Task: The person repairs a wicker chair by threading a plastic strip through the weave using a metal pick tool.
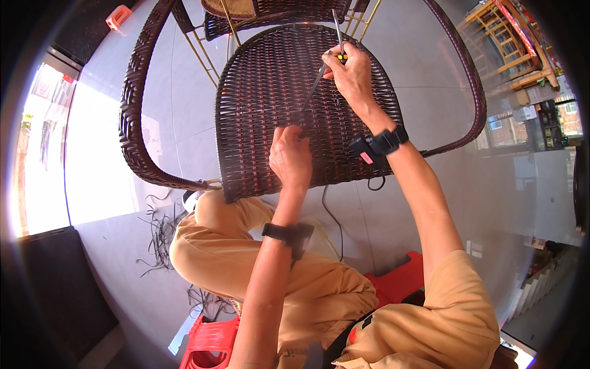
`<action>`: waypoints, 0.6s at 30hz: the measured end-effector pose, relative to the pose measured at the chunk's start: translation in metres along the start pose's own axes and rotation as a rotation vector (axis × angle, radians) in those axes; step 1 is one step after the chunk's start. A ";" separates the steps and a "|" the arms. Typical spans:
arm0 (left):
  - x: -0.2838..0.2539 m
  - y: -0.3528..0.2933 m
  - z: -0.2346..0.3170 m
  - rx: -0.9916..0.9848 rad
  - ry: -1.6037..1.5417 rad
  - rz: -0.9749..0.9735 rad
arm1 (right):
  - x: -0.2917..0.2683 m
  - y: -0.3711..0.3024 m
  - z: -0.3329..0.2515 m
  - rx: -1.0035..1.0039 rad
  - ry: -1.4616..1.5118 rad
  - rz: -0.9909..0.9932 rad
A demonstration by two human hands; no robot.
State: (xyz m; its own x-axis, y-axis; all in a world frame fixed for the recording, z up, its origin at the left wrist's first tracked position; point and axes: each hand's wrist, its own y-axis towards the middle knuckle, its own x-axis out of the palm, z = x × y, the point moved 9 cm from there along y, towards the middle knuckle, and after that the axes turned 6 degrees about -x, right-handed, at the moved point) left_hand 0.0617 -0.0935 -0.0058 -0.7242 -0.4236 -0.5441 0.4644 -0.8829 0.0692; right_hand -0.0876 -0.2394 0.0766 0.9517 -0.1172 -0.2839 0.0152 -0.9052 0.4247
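Note:
A dark brown woven chair seat fills the middle of the view, with reddish strands running through its weave. My right hand is closed over its upper right part, round a slim metal tool with a black-and-yellow section at the fingers. A thin dark length slants from that hand down toward the seat; whether it belongs to the tool or is a strand, I cannot tell. Low on the seat, my left hand has its fingers curled together at the weave. What they pinch is hidden.
Thick braided armrests curve round both sides of the seat. Loose dark strips lie on the grey floor to the left. A red plastic stool stands near my left forearm. Wooden furniture is at the far right.

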 end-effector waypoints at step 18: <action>0.008 0.010 -0.016 -0.060 -0.110 -0.157 | 0.039 0.021 -0.012 -0.118 -0.036 -0.157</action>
State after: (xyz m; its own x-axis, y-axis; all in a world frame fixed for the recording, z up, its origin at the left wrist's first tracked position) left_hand 0.0687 -0.1024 -0.0231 -0.8399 -0.3039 -0.4497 0.3683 -0.9277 -0.0610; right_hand -0.0463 -0.2586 0.0846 0.9230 0.0052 -0.3847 0.2007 -0.8596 0.4699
